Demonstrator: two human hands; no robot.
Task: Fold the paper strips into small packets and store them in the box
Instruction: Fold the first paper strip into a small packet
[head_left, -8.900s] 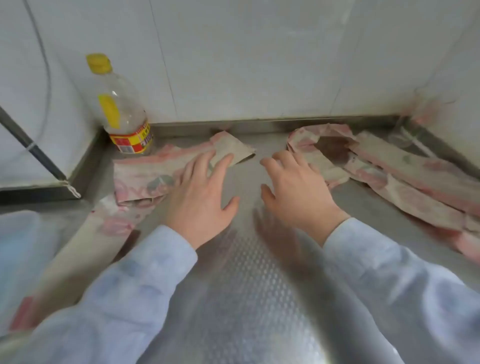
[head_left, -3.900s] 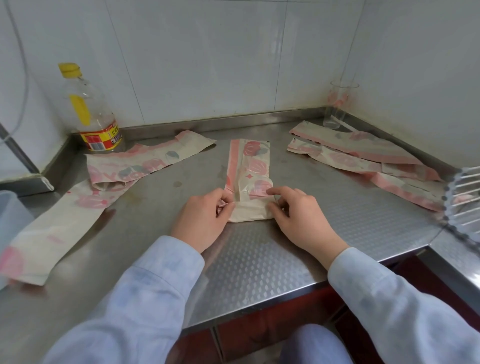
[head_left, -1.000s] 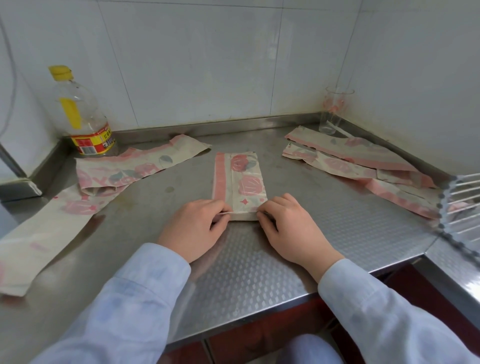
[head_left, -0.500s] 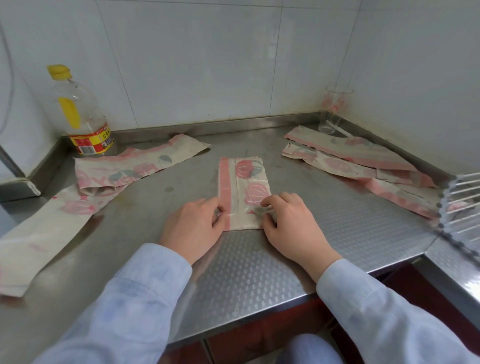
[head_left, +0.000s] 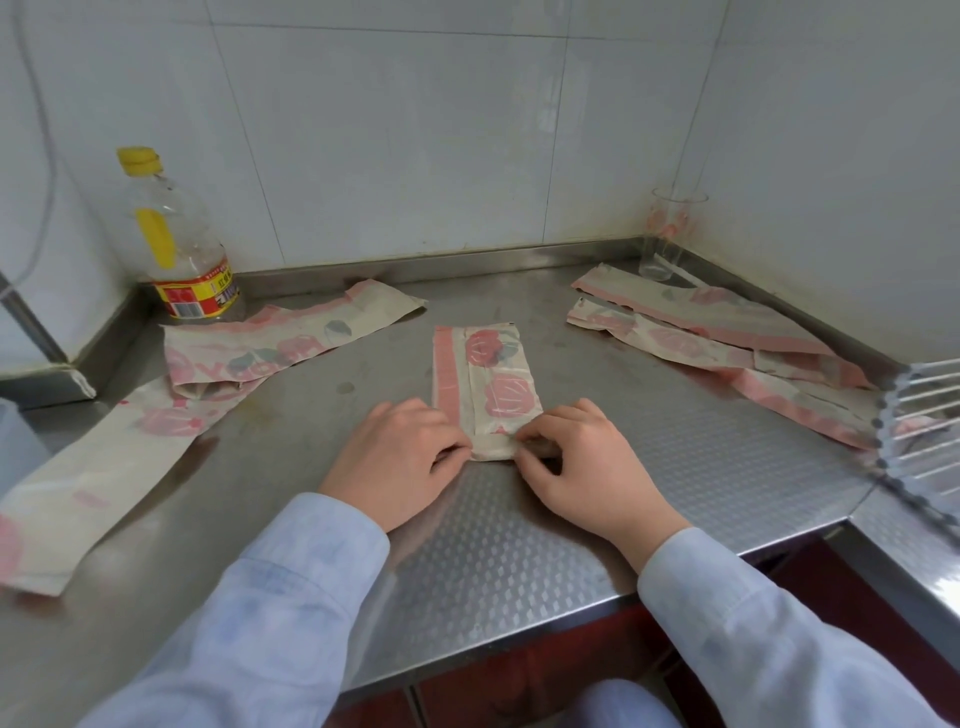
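A cream paper strip (head_left: 485, 387) printed with pink roses and a pink side band lies lengthwise in the middle of the steel counter (head_left: 519, 545). Its near end is turned up into a narrow fold. My left hand (head_left: 400, 460) pinches the fold's left corner with curled fingers. My right hand (head_left: 587, 465) pinches the right corner the same way. No box shows clearly; a translucent container edge (head_left: 15, 441) sits at the far left.
More rose-printed strips lie at the left (head_left: 156, 410) and in a pile at the right (head_left: 727, 353). A yellow-capped bottle (head_left: 176, 244) stands in the back left corner, a glass (head_left: 670, 234) in the back right. A wire rack (head_left: 924, 421) juts in at the right edge.
The strip was drawn from the right pile to the centre. In the last second its near end has been turned up again, and both hands stay at its near corners.
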